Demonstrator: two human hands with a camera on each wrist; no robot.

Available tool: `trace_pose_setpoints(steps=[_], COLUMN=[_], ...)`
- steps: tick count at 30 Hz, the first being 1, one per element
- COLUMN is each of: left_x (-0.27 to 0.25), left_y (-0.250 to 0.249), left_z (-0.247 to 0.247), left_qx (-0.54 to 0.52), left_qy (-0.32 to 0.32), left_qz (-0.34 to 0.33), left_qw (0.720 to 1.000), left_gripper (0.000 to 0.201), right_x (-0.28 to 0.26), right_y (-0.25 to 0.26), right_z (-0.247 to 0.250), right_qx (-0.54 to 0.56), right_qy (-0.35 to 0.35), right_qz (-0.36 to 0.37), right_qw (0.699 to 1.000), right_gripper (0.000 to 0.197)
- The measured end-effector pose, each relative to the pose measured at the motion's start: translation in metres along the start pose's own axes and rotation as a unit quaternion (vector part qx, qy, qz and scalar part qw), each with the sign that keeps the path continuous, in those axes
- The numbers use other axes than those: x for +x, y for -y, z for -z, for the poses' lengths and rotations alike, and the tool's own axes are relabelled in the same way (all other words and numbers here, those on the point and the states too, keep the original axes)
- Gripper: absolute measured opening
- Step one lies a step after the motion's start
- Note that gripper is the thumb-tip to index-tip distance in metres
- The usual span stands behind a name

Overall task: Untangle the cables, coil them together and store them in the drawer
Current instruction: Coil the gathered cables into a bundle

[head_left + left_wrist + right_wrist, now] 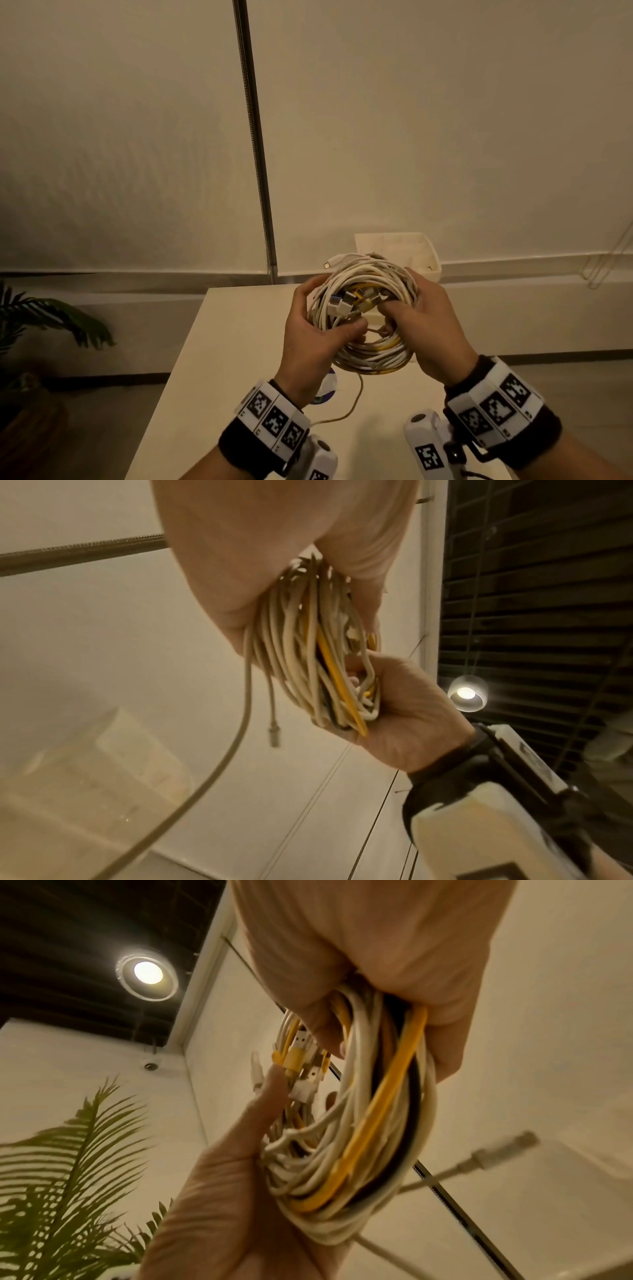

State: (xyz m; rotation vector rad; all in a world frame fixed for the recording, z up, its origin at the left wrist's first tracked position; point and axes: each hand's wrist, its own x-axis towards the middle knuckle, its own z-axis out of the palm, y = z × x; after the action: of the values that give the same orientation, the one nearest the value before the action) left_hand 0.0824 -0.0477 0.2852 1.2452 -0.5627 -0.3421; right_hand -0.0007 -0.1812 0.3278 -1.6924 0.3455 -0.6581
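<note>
A coil of white and yellow cables hangs above the white table, held from both sides. My left hand grips its left edge, thumb across the strands. My right hand grips the right edge, with fingers reaching into the middle where several plugs bunch up. One tail drops from the coil onto the table. The left wrist view shows the coil edge-on between my left hand and right hand, a plug dangling. The right wrist view shows the coil, plugs, right hand and left hand.
A white open container stands at the table's far right corner. A small round disc lies on the table under my left wrist. A dark pole rises behind the table. A potted plant stands on the floor at the left.
</note>
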Motion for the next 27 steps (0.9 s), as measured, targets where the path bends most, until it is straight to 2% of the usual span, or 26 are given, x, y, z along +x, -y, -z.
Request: trace_pose_setpoints(steps=[3, 8, 11, 14, 23, 27], left_x=[0.008, 0.017, 0.02, 0.022, 0.032, 0.037], left_y=[-0.006, -0.024, -0.026, -0.028, -0.052, -0.06], left_z=[0.001, 0.006, 0.005, 0.004, 0.013, 0.018], left_qx=[0.061, 0.117, 0.145, 0.185, 0.313, 0.367], left_qy=[-0.01, 0.066, 0.096, 0.108, 0.198, 0.213], left_qz=[-0.032, -0.035, -0.034, -0.036, -0.024, -0.034], left_qw=[0.998, 0.99, 0.984, 0.976, 0.929, 0.905], left_gripper=[0.07, 0.054, 0.047, 0.046, 0.042, 0.041], right_x=[-0.004, -0.003, 0.003, 0.008, 0.008, 0.005], right_y=[-0.001, 0.004, 0.01, 0.015, 0.022, 0.014], right_z=[0.001, 0.018, 0.025, 0.028, 0.029, 0.021], right_qx=[0.013, 0.013, 0.002, -0.039, -0.11, -0.057], right_qy=[-0.004, 0.076, 0.124, 0.13, 0.168, 0.161], right_qz=[0.006, -0.005, -0.026, -0.01, 0.012, -0.001], right_qw=[1.0, 0.997, 0.992, 0.991, 0.98, 0.985], right_gripper=[0.031, 0.027, 0.038, 0.055, 0.053, 0.07])
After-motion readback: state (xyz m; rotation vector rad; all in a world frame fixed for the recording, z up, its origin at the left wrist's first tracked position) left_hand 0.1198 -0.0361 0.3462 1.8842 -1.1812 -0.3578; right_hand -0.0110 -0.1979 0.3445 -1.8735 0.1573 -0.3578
